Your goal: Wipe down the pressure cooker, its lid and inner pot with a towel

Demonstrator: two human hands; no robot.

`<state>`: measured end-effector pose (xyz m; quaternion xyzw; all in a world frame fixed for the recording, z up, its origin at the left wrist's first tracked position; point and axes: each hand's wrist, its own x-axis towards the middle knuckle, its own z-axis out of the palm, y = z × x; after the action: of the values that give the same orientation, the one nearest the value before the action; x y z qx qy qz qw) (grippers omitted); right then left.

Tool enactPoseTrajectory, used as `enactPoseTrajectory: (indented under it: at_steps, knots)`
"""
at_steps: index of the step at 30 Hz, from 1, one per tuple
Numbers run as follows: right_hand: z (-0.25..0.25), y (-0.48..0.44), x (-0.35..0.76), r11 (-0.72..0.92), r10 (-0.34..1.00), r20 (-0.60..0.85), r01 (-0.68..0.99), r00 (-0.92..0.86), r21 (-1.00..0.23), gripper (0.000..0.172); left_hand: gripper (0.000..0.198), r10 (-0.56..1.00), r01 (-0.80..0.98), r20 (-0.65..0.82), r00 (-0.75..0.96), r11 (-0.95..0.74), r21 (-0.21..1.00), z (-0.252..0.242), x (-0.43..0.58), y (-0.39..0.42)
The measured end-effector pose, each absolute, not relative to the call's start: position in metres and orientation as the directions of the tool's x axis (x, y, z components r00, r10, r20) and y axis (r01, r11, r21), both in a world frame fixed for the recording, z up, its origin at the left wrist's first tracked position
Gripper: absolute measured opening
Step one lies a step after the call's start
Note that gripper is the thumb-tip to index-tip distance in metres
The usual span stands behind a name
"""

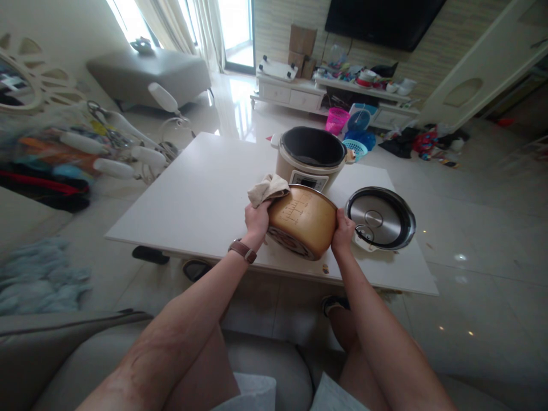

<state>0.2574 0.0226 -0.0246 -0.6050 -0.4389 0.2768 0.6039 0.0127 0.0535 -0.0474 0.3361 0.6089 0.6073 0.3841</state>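
Observation:
A golden inner pot (305, 220) with scale marks on its wall is held tilted over the table's near edge, its patterned base turned towards me. My left hand (257, 220), with a brown-strapped watch at the wrist, is closed on a beige cloth (269, 189) and the pot's left side. My right hand (343, 229) grips the pot's right side. Just behind the pot stands the cooker body (310, 154), open at the top with a dark inside and a front panel. To the right, a round lid (377, 220) lies with its metal underside up.
All this is on a white table (184, 194). A sofa (265, 354) is under me. Further off are a grey bench (149, 74), a TV cabinet (291, 94), a pink basket (337, 120), a light-blue basket (355, 149) and bags (422, 141) on the floor.

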Motion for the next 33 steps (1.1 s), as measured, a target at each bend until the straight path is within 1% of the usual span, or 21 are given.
enactPoseTrajectory:
  at_steps: [8, 12, 18, 22, 33]
  knots:
    - [-0.0251, 0.0224, 0.2566, 0.12, 0.865, 0.191, 0.178, 0.465, -0.977, 0.081, 0.046, 0.869, -0.109, -0.077, -0.489, 0.026, 0.994, -0.0453, 0.0134, 0.0534]
    - [-0.024, 0.022, 0.2564, 0.116, 0.865, 0.2, 0.205, 0.459, -0.972, 0.081, 0.047, 0.871, -0.091, -0.074, -0.485, 0.034, 0.995, -0.0478, 0.0127, 0.0545]
    - [-0.0259, 0.0231, 0.2577, 0.115, 0.867, 0.197, 0.201, 0.458, -0.973, 0.081, 0.05, 0.876, -0.068, -0.077, -0.477, 0.051, 0.996, -0.0493, 0.0118, 0.0551]
    - [-0.0268, 0.0236, 0.2581, 0.113, 0.867, 0.206, 0.224, 0.453, -0.968, 0.08, 0.048, 0.87, -0.087, -0.085, -0.486, 0.049, 0.995, -0.0463, 0.0125, 0.0539]
    - [-0.0264, 0.0232, 0.2574, 0.11, 0.868, 0.198, 0.213, 0.455, -0.971, 0.079, 0.045, 0.865, -0.092, -0.083, -0.496, 0.043, 0.995, -0.0417, 0.0138, 0.0513]
